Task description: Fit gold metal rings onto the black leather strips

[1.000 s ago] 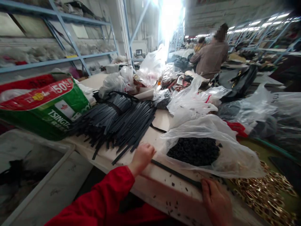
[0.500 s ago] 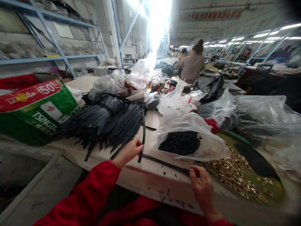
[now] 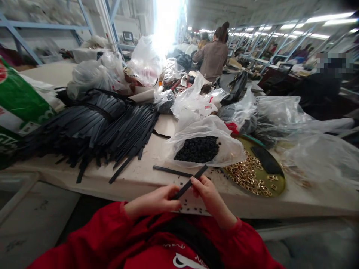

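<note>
Both my hands hold one black strap (image 3: 193, 179) in front of my chest, tilted up to the right. My left hand (image 3: 157, 201) pinches its lower end. My right hand (image 3: 209, 196) grips it a little higher. A second black strap (image 3: 171, 171) lies flat on the table just beyond my hands. A big pile of black straps (image 3: 98, 129) is spread over the table to the left. A clear bag of small black pieces (image 3: 199, 148) sits open right behind my hands.
A round green tray of gold metal rings (image 3: 254, 175) sits at the right with a dark flat piece on it. Plastic bags (image 3: 280, 116) crowd the back and right. A green and red sack (image 3: 17, 101) lies far left. A person (image 3: 213, 56) stands at the far end.
I have lifted a strap off the table and brought both hands together near my body. My right hand moved left from the table edge. The view tilted downward.
</note>
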Demonstrator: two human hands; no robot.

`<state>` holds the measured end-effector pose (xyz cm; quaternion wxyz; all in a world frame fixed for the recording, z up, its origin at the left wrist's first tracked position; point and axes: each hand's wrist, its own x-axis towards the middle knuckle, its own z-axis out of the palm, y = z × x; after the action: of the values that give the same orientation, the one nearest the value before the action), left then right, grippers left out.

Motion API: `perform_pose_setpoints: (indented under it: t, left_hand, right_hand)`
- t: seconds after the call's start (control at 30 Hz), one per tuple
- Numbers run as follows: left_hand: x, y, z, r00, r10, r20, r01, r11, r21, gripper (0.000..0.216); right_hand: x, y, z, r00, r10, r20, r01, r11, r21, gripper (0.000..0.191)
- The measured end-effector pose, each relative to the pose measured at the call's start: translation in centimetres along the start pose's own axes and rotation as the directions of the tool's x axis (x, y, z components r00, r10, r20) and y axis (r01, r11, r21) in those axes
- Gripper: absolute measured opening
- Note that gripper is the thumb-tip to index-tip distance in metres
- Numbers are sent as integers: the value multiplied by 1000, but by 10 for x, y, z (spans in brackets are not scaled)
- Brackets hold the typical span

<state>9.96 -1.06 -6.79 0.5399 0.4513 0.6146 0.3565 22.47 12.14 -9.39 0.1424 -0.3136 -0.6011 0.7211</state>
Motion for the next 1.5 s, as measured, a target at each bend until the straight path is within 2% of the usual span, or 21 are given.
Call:
perform_pose_setpoints:
  t: [0.1,0.2,0.27,0.33,0.43,0.53,0.63,0.7,0.77,0.83,0.9,0.97,1.0,1.03,1.07,1.13,1.2,1.27,1.33,1.4,1.5]
  left_hand:
    - [25,4,3,990,-73,-120,48,979,-198,40]
    - [37,9,0,981,-161,-109,128,957,-260,35]
    - [39,13,-4,974,-209,-92,166,927,-337,33]
    - [40,15,-9,963,-250,-99,192,898,-397,32]
    - [44,14,-14,952,-286,-105,210,865,-456,31]
    - [50,9,-17,946,-309,-100,218,832,-510,32]
    - [57,3,-17,944,-318,-87,227,819,-527,33]
    - [59,2,-16,940,-329,-85,237,813,-532,32]
    - [58,4,-17,944,-313,-102,205,803,-560,30]
    - [54,13,-23,953,-227,-201,48,768,-638,28]
    - [48,26,-34,912,-118,-394,-226,656,-720,25]
    - [42,41,-49,811,-97,-577,-470,479,-741,20]
    - [39,47,-57,764,-121,-634,-547,400,-735,19]
    - [36,52,-63,729,-156,-667,-596,334,-730,19]
    - [34,56,-68,702,-199,-684,-627,283,-726,20]
    - [31,57,-72,660,-284,-696,-663,215,-717,22]
    - [29,54,-68,628,-348,-696,-684,178,-707,23]
    - [28,49,-60,624,-381,-683,-683,158,-713,23]
    - [26,43,-50,644,-403,-650,-658,140,-740,23]
    - [22,39,-42,657,-430,-620,-637,124,-761,23]
    - [12,35,-37,640,-460,-615,-647,109,-754,23]
  right_hand:
    - [0,8,3,999,-2,50,8,993,-117,35]
    - [23,4,-26,978,-185,-91,139,917,-375,38]
    - [51,-3,-53,908,-383,-167,190,736,-650,34]
    - [81,-11,-76,863,-495,-103,162,464,-871,31]
    - [114,-18,-87,916,-398,-50,5,134,-991,39]
    - [123,-17,-83,953,-303,-13,-30,-53,-998,37]
    - [119,-14,-83,956,-288,58,27,-109,-994,25]
    - [116,-14,-87,950,-304,68,47,-74,-996,22]
    - [112,-16,-91,925,-378,44,63,38,-997,24]
    - [105,-19,-92,876,-483,-15,113,235,-965,24]
    - [90,-22,-86,849,-508,-146,172,527,-832,23]
    - [69,-21,-76,900,-354,-254,180,833,-522,23]
    - [56,-18,-70,940,-227,-255,139,936,-323,24]
    - [43,-15,-65,970,-106,-219,77,988,-136,25]
    - [30,-12,-59,987,-4,-161,6,1000,10,26]
    - [5,-5,-50,991,130,-41,-122,978,171,31]
    - [-15,0,-40,978,195,71,-206,950,234,38]
    - [-27,3,-29,966,212,144,-247,921,300,42]
    - [-34,6,-18,967,225,123,-256,881,399,42]
    - [-37,9,-9,962,268,46,-255,831,493,36]
    - [-46,19,0,934,357,26,-306,757,577,35]
